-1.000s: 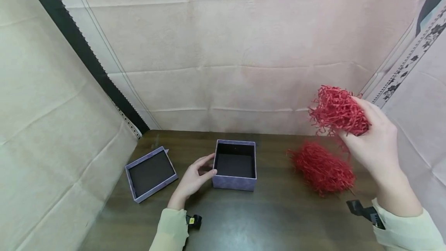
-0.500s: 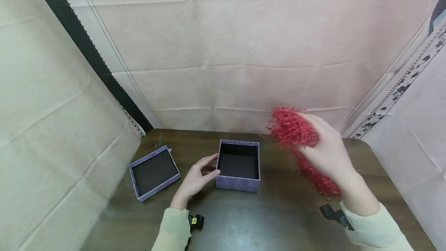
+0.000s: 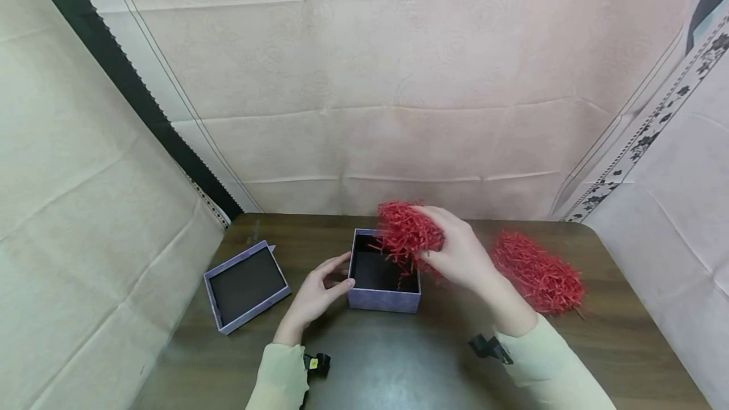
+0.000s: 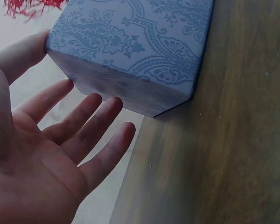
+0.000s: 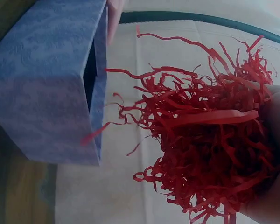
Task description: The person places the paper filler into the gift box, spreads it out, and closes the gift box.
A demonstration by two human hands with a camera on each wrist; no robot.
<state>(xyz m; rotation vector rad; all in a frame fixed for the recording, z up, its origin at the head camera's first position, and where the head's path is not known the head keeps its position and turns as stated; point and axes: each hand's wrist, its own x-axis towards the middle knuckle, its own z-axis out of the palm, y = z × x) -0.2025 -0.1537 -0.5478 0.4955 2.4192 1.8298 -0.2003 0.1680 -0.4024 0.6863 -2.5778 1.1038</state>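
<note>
Currently, the right grip point(image 3: 458, 248) is curled round a bundle of red paper shreds point(image 3: 407, 233), held over the opening of the patterned box point(image 3: 381, 300). The left grip point(image 3: 317, 291), fingers loosely spread, contacts the box's nearest side by thumb and fingertip. On the tabletop point(image 3: 398, 362), left of the left grip, lies a shallow lid point(image 3: 249, 286); right of the right grip, a second red pile point(image 3: 540, 276).

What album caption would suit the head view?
Right hand holds crinkled red shreds above an open purple box while the left hand touches its side.
</note>
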